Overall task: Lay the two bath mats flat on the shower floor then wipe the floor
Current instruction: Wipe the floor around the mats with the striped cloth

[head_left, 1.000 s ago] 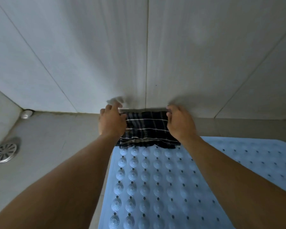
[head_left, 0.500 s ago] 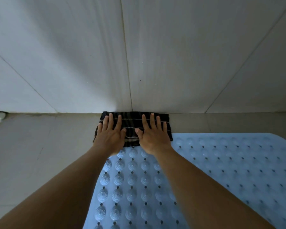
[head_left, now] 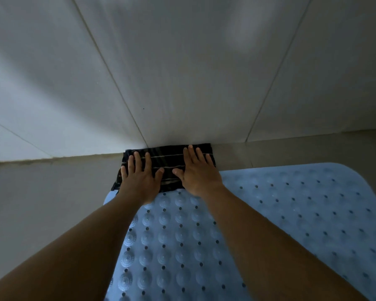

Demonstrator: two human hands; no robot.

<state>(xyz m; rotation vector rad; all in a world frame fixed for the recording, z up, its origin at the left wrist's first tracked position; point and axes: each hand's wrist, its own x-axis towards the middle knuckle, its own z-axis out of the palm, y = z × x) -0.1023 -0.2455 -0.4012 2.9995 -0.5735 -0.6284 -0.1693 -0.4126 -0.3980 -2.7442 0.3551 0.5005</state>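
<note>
Two mats [head_left: 291,213] lie flat; I'm at the wiping step. My left hand [head_left: 139,179] and right hand [head_left: 197,172], fingers spread, press the cloth [head_left: 167,161] on the floor [head_left: 41,203] at the wall [head_left: 182,72] edge. Next I'd sweep sideways, keeping pressure.

The wall [head_left: 182,72] is large pale tile, smooth with a faint sheen. The floor [head_left: 41,203] is grey tile, matt. The cloth [head_left: 169,164] is dark woven fabric with thin pale stripes. The mats [head_left: 302,213] look like light blue rubbery plastic, bumpy and perforated.
</note>
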